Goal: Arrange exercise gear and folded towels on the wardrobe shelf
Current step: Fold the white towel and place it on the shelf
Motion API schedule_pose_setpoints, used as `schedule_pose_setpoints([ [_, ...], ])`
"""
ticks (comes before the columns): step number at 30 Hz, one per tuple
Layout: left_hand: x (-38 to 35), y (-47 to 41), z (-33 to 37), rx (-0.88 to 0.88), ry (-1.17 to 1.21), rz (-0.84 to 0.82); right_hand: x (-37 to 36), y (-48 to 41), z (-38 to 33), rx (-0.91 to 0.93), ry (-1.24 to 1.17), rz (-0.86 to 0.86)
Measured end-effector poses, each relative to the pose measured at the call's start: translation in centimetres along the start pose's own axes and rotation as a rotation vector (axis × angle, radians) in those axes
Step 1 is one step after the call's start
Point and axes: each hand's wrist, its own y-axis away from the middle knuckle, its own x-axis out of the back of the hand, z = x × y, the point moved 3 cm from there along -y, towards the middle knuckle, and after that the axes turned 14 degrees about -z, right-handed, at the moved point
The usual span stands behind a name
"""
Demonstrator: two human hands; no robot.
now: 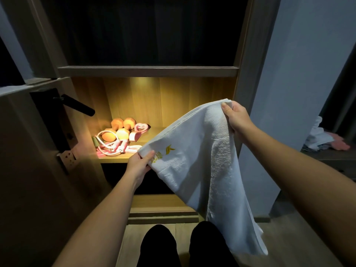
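A white towel (200, 162) with a small yellow embroidery hangs unfolded in front of the wardrobe. My left hand (139, 163) pinches its lower left corner, and my right hand (236, 116) grips the upper right corner higher up. The rest of the towel drapes down toward my knees. On the lit wooden shelf (113, 160) behind it lie two orange-looking dumbbells (119, 129), a pink hand gripper (139, 131) and a pink-handled jump rope (115, 148), all bunched at the left side. The towel hides the right part of the shelf.
An open door with a black lever handle (78, 105) stands close on the left. A shelf board (148, 71) sits above the lit one, dark space over it. A pile of clothes (323, 139) lies on a surface at the right. My dark-clad knees (185, 245) are below.
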Motion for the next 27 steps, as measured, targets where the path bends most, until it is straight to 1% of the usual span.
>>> schedule_pose_setpoints([
  [4,0.4,-0.8,1.0,-0.017,-0.052,0.081,0.9,0.2,0.9,-0.032,0.061,-0.014],
  [6,0.7,-1.3,2.1,-0.033,-0.093,0.096,1.2,0.4,1.7,-0.051,0.072,-0.011],
  [10,0.4,-2.4,4.6,-0.073,-0.261,0.121,1.6,0.1,2.8,-0.107,0.096,-0.008],
  [11,-0.1,-2.9,6.0,-0.112,-0.316,0.129,2.1,-0.4,2.2,-0.090,0.105,0.009],
  [13,-1.2,-4.4,10.7,-0.224,-0.399,0.152,3.7,-2.2,-0.1,0.007,0.134,0.089],
  [15,-2.5,-5.1,16.0,-0.355,-0.403,0.149,5.2,-3.6,-3.2,0.166,0.185,0.204],
  [16,-2.8,-5.3,17.6,-0.426,-0.399,0.147,5.3,-4.1,-3.8,0.236,0.201,0.246],
  [17,-2.7,-5.5,18.0,-0.461,-0.431,0.148,5.0,-4.3,-3.6,0.255,0.221,0.254],
  [18,-2.2,-5.7,16.9,-0.419,-0.563,0.151,4.2,-4.5,-2.0,0.195,0.280,0.209],
  [19,-1.3,-5.5,14.7,-0.295,-0.738,0.145,2.9,-4.3,0.9,0.051,0.390,0.121],
  [20,-0.4,-4.9,11.8,-0.132,-0.893,0.118,1.5,-3.3,4.4,-0.132,0.485,0.020],
  [21,0.6,-4.2,9.3,-0.004,-0.980,0.077,0.3,-2.1,7.4,-0.272,0.529,-0.062],
  [22,1.4,-3.6,7.9,0.048,-1.000,0.059,-0.6,-1.2,9.0,-0.315,0.536,-0.088],
  [24,2.1,-3.6,8.8,-0.002,-0.948,0.115,-1.0,-0.8,8.6,-0.235,0.474,-0.052],
  [27,1.4,-5.3,14.1,-0.184,-0.866,0.178,0.4,-2.8,3.1,-0.024,0.350,0.067],
])
